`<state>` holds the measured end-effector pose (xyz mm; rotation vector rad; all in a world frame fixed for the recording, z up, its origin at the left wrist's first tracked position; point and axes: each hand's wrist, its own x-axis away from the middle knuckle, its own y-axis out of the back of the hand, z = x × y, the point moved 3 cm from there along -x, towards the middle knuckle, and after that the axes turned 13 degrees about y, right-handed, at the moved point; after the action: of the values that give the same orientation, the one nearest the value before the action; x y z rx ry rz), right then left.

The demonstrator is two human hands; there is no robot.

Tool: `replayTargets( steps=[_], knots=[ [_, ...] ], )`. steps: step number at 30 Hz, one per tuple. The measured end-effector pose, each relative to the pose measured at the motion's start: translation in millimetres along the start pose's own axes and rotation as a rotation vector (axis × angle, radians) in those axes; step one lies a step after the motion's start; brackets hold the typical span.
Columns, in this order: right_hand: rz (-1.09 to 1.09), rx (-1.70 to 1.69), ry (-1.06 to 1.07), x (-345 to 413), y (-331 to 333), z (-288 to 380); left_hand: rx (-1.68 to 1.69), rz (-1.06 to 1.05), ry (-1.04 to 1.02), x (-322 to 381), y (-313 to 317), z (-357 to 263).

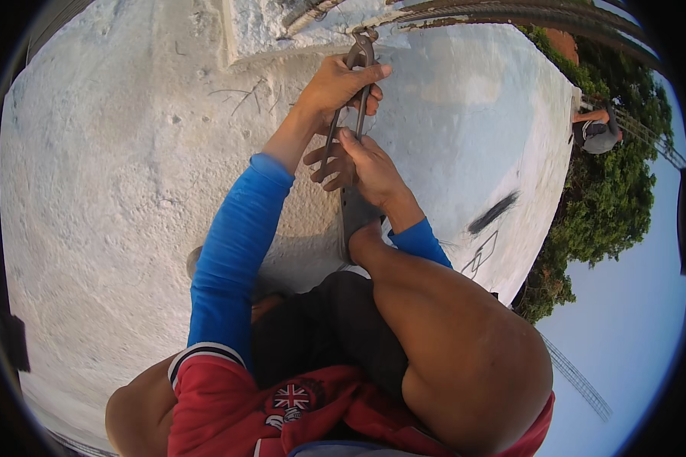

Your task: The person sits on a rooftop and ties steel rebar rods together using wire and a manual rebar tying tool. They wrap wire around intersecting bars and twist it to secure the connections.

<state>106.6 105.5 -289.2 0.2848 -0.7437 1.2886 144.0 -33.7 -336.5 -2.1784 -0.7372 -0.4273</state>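
Note:
A pair of end-cutting nippers (pixel 361 108) points away from me, its handles spread apart. Its jaws meet a bit of wire beside the steel rebar (pixel 434 14) at the top. My left hand (pixel 340 85) wraps the handles just below the jaws, thumb laid across them. Lower down, my right hand (pixel 371 163) is at the handle ends, with its thumb by one handle and its fingers around the other. Part of the right-hand fingers is hidden behind the tool. Beneath both hands lies a rough concrete surface (pixel 148 171).
A raised concrete block (pixel 297 43) with rebar stands ahead. Loose wire bits (pixel 246 97) lie left of my hands. To the right are a bundle of tie wire (pixel 493 212) and a bent wire frame (pixel 480 254). Past the slab edge, another person (pixel 600 134) appears near trees (pixel 606 194).

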Motion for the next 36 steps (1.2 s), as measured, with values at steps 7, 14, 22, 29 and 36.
replayTargets(
  steps=[7,14,22,29,36],
  knots=[
    [0.120,-0.231,0.013,7.2,-0.6,12.9,0.295,0.253,0.016,-4.3,1.2,10.4],
    [-0.090,0.023,0.022,9.7,-3.1,8.8,0.331,0.261,0.007,-11.8,-5.1,19.9],
    [-0.098,0.114,0.035,6.0,6.1,-1.1,0.239,0.119,-0.034,-16.4,-6.2,27.9],
    [-0.123,0.182,0.204,5.5,10.3,-3.9,0.243,0.066,-0.094,-18.6,-3.1,25.5],
    [-0.121,0.199,0.165,3.4,9.8,-8.3,0.223,0.050,-0.088,-12.4,-5.7,26.4]
  ],
)
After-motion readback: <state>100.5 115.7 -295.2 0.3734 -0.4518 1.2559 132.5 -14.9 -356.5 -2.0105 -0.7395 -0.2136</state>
